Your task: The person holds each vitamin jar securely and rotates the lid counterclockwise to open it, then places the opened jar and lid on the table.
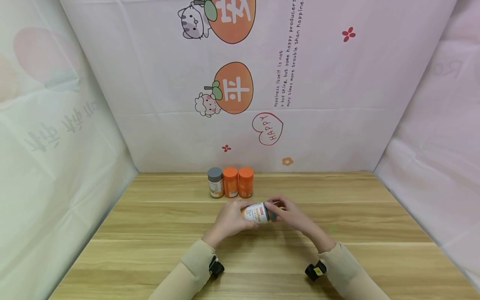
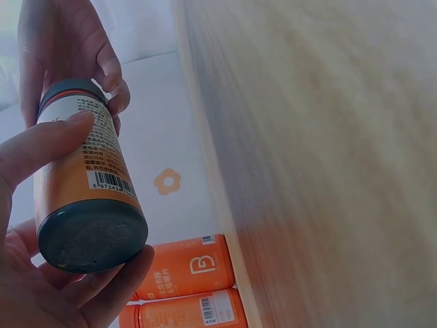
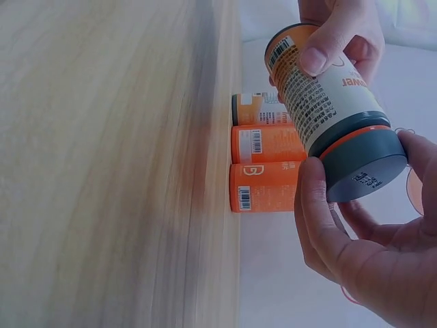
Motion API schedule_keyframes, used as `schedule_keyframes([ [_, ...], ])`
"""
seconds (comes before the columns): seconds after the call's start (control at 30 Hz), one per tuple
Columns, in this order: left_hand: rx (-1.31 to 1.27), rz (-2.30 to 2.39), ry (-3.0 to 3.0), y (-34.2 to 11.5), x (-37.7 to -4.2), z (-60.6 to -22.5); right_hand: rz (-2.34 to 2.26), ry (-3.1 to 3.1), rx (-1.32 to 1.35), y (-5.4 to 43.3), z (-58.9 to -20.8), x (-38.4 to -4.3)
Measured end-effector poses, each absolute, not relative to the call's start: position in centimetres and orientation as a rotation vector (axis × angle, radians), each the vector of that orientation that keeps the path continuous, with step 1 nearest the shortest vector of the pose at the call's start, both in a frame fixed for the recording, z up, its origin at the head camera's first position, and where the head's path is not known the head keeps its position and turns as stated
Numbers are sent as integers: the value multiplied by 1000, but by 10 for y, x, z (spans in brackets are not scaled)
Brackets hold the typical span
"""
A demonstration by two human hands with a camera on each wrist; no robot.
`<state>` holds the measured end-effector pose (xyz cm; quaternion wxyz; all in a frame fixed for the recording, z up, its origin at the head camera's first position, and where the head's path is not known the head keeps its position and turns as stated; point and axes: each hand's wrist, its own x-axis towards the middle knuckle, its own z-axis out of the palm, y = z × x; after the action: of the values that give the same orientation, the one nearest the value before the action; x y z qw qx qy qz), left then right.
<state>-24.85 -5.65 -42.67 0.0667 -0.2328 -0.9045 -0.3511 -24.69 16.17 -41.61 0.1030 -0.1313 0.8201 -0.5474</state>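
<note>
A supplement bottle (image 1: 256,213) with a white and orange label and a grey cap lies tilted on its side between both hands, above the wooden table. My left hand (image 1: 233,217) grips its body, the thumb along the label and fingers near the dark base. At the other end, my right hand (image 1: 288,213) pinches the grey cap (image 3: 363,164) between thumb and fingers. A thin orange ring shows between cap and body in the right wrist view. The barcode (image 2: 111,182) on the label faces the left wrist camera.
Behind the hands, a grey-capped bottle (image 1: 215,183) and two orange bottles, a middle one (image 1: 230,183) and a right one (image 1: 246,183), stand in a row near the table's (image 1: 165,250) back edge. A printed white cloth (image 1: 318,137) hangs behind, with more cloth at both sides.
</note>
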Motion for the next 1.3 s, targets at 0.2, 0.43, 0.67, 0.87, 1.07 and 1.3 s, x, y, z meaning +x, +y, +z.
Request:
schedule_keyframes([
  [0.2, -698, -1068, -2732, -57, -249, -426, -1587, 2436, -418, 164, -416, -247],
  [0.43, -700, -1071, -2728, -58, -248, -424, -1577, 2420, -513, 168, -416, -248],
  [0.67, -709, -1076, -2729, -58, -248, -425, -1604, 2373, -652, 173, -418, -251],
  [0.87, -705, -1104, -2741, -58, -249, -426, -1617, 2350, -686, 175, -418, -251],
  [1.07, -699, -1114, -2749, -58, -249, -427, -1636, 2351, -727, 176, -418, -252],
  [1.3, -699, -1116, -2754, -59, -249, -426, -1705, 2278, -767, 178, -419, -252],
])
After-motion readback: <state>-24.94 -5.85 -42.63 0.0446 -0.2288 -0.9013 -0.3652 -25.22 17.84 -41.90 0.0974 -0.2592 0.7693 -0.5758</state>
